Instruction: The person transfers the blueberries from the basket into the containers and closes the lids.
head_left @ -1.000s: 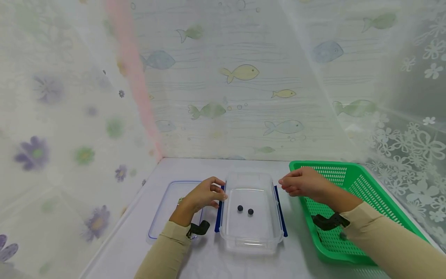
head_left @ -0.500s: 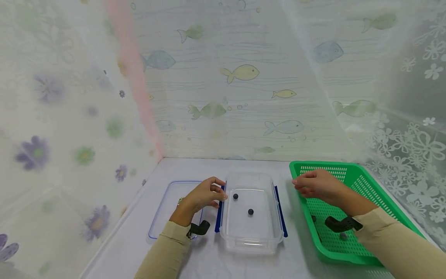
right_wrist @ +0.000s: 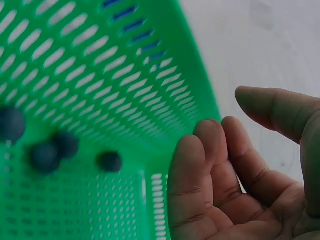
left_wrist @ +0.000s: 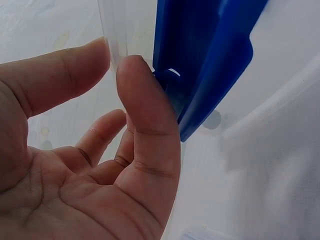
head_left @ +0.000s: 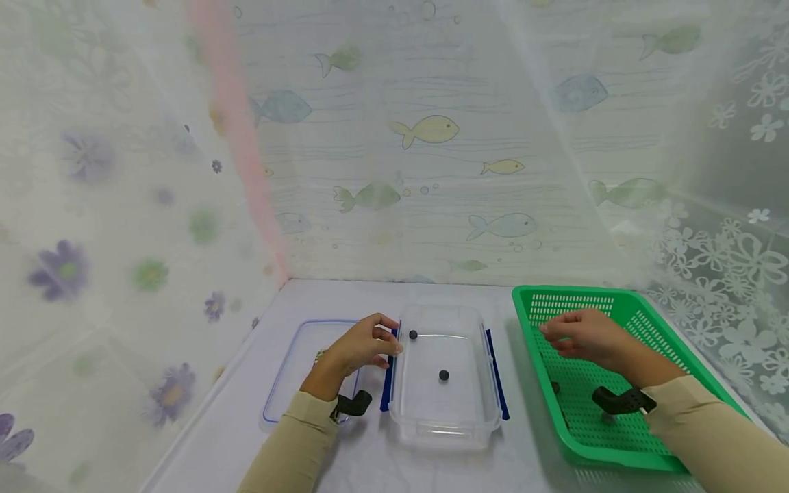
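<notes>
In the head view a clear plastic food container (head_left: 471, 404) with blue side clips (head_left: 496, 376) stands mid-table. Two small dark round balls (head_left: 444, 375) lie apart inside it, one near the middle and one by its left wall. My left hand (head_left: 364, 340) pinches the container's left wall; in the left wrist view its thumb and finger lie on either side of the clear plastic, beside the blue clip (left_wrist: 200, 55). Over the left side of the green basket (head_left: 576, 290) hovers my right hand (head_left: 582, 335), fingers loosely bent, holding nothing.
Several dark balls (right_wrist: 45, 157) lie in the basket in the right wrist view. A clear lid (head_left: 290, 363) with a blue seal lies left of the container, partly behind the left hand and forearm. Patterned translucent curtains (head_left: 431, 171) surround the white table.
My right hand has moved right, from beside the container to over the basket. One ball has rolled towards the container's far left. The left hand has stayed in place.
</notes>
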A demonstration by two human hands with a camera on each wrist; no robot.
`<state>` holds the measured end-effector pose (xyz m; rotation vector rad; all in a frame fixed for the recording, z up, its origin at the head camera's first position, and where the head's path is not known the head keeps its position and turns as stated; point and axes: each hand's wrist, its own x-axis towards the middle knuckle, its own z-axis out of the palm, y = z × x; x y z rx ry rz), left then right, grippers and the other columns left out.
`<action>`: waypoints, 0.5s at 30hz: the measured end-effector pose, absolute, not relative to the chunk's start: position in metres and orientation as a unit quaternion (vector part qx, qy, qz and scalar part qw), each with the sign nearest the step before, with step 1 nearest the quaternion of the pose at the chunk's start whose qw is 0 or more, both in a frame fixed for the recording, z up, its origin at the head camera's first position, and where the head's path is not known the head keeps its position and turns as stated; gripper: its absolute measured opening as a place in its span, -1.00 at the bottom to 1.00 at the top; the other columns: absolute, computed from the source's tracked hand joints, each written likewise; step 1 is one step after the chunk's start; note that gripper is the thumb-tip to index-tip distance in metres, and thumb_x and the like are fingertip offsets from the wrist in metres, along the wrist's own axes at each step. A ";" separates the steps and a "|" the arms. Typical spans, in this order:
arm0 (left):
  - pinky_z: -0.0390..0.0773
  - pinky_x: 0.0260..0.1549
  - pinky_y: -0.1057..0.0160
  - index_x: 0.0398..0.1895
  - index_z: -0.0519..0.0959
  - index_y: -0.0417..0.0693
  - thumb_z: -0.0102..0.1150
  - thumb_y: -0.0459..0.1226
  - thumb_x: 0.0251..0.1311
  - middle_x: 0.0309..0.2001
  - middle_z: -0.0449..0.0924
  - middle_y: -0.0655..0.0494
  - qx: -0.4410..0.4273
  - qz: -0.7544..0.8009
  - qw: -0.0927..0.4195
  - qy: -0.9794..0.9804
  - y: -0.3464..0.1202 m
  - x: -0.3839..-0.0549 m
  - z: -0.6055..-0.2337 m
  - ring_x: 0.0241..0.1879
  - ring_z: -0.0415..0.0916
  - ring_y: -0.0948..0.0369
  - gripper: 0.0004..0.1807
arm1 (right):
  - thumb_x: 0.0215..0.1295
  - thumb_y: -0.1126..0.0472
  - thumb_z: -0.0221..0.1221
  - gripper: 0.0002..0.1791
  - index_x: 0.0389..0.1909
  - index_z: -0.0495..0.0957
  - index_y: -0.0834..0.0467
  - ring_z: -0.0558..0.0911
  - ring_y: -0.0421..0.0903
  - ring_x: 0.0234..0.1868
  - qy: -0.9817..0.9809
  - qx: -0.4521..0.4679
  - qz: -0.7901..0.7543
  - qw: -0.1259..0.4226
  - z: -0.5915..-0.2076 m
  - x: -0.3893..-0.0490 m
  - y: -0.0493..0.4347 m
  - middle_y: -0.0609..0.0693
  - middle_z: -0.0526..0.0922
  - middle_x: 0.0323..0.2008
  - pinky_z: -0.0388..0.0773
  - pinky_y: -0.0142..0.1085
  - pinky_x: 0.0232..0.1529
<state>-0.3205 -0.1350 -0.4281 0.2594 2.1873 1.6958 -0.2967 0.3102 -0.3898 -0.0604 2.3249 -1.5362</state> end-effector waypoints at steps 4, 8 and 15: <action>0.74 -0.29 0.18 0.33 0.40 -0.22 0.43 -0.33 0.24 -0.13 0.57 -0.06 0.091 0.600 0.179 0.774 -0.135 -0.321 -0.429 -0.22 0.61 0.10 -0.38 | 0.49 0.05 0.24 -0.49 0.20 0.55 0.40 0.73 -0.04 0.03 0.837 -0.023 -0.514 0.183 -0.396 -0.296 0.316 0.19 0.69 0.09 0.74 -0.13 0.02; 0.73 -0.28 0.18 0.32 0.42 -0.19 0.44 -0.32 0.23 -0.13 0.57 -0.06 0.088 0.599 0.178 0.775 -0.135 -0.322 -0.431 -0.22 0.61 0.10 -0.39 | 0.48 0.06 0.24 -0.49 0.21 0.57 0.41 0.74 0.01 0.03 0.856 -0.027 -0.483 0.184 -0.403 -0.297 0.320 0.29 0.65 0.16 0.75 -0.12 -0.03; 0.74 -0.27 0.18 0.33 0.41 -0.20 0.44 -0.31 0.24 -0.12 0.58 -0.07 0.092 0.597 0.178 0.776 -0.136 -0.323 -0.431 -0.22 0.61 0.10 -0.38 | 0.45 0.14 0.24 -0.69 -0.16 0.71 0.37 0.61 -0.16 -0.39 0.882 -0.044 -0.428 0.192 -0.415 -0.302 0.327 0.09 0.73 -0.07 0.67 -0.17 -0.27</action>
